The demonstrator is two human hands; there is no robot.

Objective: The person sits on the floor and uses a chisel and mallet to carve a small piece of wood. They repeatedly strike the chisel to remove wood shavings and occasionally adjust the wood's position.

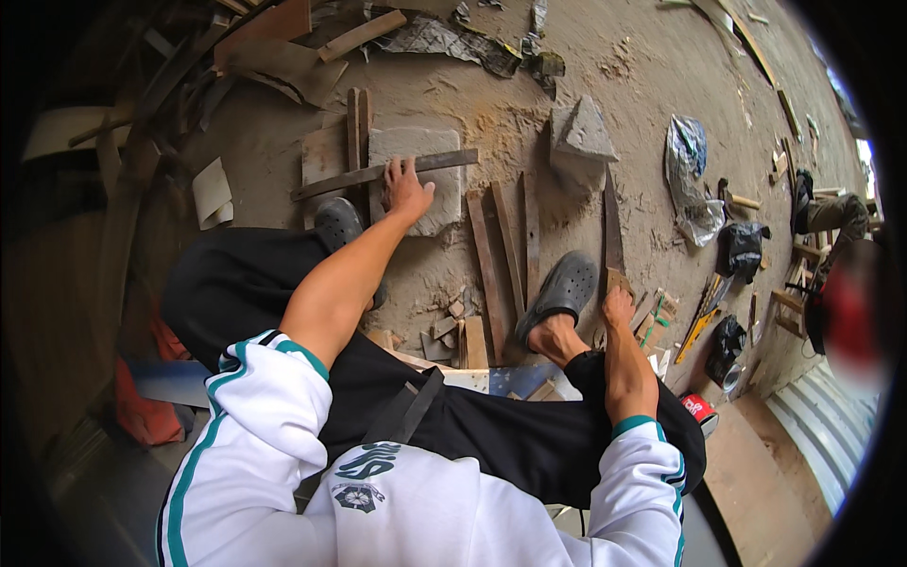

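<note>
A long dark wooden strip (326,186) lies slantwise across a pale square concrete block (439,203) on the ground. My left hand (408,194) is on the strip near its middle, the fingers curled over it and the thumb apart. To the right, my right hand (619,306) is closed round the tan wooden handle of what looks like a handsaw (613,222). Its dark tapering blade points away from me along the ground, beside a grey stone block with a peaked top (581,137). The palm side of my right hand is hidden.
Several wooden strips (487,255) lie between the concrete block and my right shoe (567,283). Wood offcuts (463,335) are heaped nearer me. At the right are plastic bags (690,175), a yellow-edged tool (697,333) and a red can (697,408). Another person (841,227) sits far right.
</note>
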